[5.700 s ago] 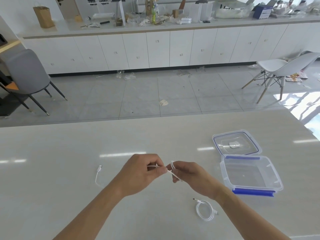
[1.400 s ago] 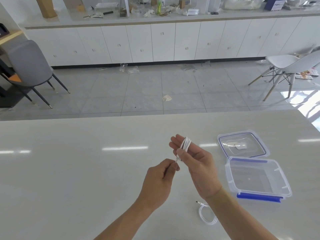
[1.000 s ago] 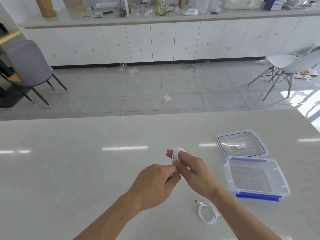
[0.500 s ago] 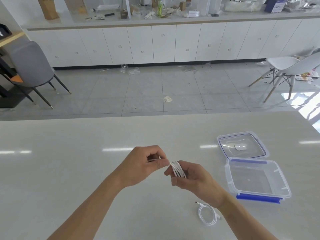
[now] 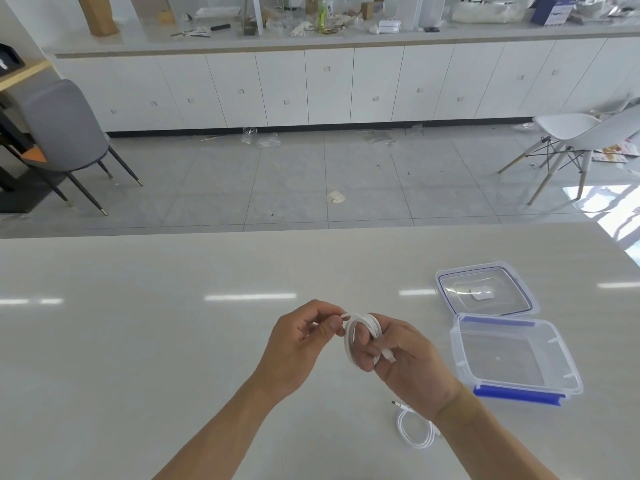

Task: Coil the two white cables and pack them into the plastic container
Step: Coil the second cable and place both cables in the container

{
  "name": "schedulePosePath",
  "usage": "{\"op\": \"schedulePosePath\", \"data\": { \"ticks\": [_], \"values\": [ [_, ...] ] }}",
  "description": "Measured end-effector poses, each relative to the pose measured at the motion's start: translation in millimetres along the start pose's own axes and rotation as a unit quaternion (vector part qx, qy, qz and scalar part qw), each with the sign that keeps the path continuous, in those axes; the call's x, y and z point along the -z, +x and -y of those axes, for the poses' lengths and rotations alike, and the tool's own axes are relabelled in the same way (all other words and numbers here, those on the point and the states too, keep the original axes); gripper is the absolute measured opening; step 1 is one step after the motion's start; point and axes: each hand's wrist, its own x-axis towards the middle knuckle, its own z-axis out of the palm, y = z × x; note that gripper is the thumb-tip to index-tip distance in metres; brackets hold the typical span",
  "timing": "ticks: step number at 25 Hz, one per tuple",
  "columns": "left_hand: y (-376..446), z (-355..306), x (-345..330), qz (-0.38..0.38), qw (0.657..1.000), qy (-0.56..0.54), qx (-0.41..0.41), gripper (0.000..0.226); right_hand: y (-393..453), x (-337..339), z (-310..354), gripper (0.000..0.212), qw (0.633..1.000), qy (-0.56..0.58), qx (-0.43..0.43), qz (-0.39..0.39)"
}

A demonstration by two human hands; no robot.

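A white cable (image 5: 360, 327) is wound into a small coil above the table. My right hand (image 5: 405, 362) holds this coil with the loops round its fingers. My left hand (image 5: 301, 344) pinches the cable's free end at the coil's top left. A second white cable (image 5: 414, 427) lies loosely coiled on the table, partly under my right forearm. The clear plastic container (image 5: 516, 358) with blue clips stands open to the right, with nothing in it.
The container's clear lid (image 5: 485, 289) lies flat just behind it. The pale table (image 5: 138, 323) stretches wide to the left. Beyond the far edge are a tiled floor, a grey chair (image 5: 59, 133) and a white chair (image 5: 571, 133).
The loose length that trailed to the left on the table has been wound into the coil on my right hand. My left hand now pinches the last free end.
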Motion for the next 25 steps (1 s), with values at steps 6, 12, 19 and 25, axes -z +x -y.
{"op": "schedulePosePath", "data": {
  "ticks": [6, 12, 19, 25],
  "values": [
    [-3, 9, -13, -0.047, 0.997, 0.057, -0.025, 0.02, -1, 0, -3, 0.006, 0.999, 0.035, 0.004, -0.003],
    [-7, 10, -21, -0.031, 0.993, -0.079, 0.085, 0.021, -1, 0, -7, 0.004, 0.999, 0.034, 0.001, -0.022],
    [-9, 10, -16, 0.053, 0.985, -0.125, 0.11, 0.016, 2, 8, -13, 0.014, 0.999, 0.014, -0.02, -0.039],
    [-12, 25, -23, -0.005, 0.992, 0.115, 0.051, 0.012, 5, 10, -24, 0.014, 0.995, -0.044, -0.057, -0.076]
  ]
}}
